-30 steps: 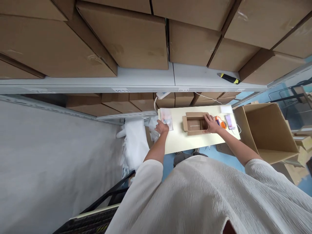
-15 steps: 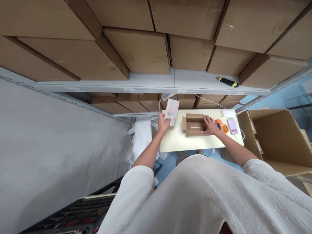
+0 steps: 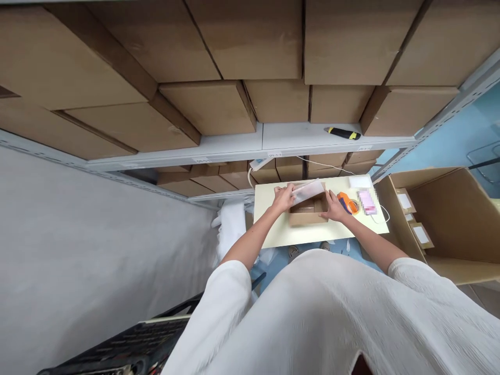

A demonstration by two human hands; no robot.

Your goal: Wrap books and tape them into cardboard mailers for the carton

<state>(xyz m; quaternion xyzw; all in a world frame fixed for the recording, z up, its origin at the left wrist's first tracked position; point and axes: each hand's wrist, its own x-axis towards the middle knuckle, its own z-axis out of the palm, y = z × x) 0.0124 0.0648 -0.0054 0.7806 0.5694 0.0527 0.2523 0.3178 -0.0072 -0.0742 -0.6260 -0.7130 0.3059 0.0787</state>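
My left hand [image 3: 284,198] is closed on the end of a flat, whitish packet [image 3: 308,191], which looks wrapped in translucent material. It holds the packet tilted over the opening of a small open cardboard box [image 3: 308,219] on the pale yellow table [image 3: 273,237]. The far part of the box is hidden behind the packet. At the box's right end, my right hand [image 3: 335,207] grips the wall, with the thumb at the near side. Close to the right hand lies an orange tape dispenser [image 3: 349,202].
A phone-like item [image 3: 367,201] with a white cable and a white block [image 3: 360,181] lie at the table's right. A large open carton [image 3: 461,224] stands further right. On the shelf [image 3: 289,136] above, a utility knife [image 3: 344,133] lies before stacked cardboard boxes [image 3: 207,107].
My left hand has carried the packet rightward from beside the box to over its opening, tipping it flatter. My right hand stays at the box's right end. The head view has shifted.
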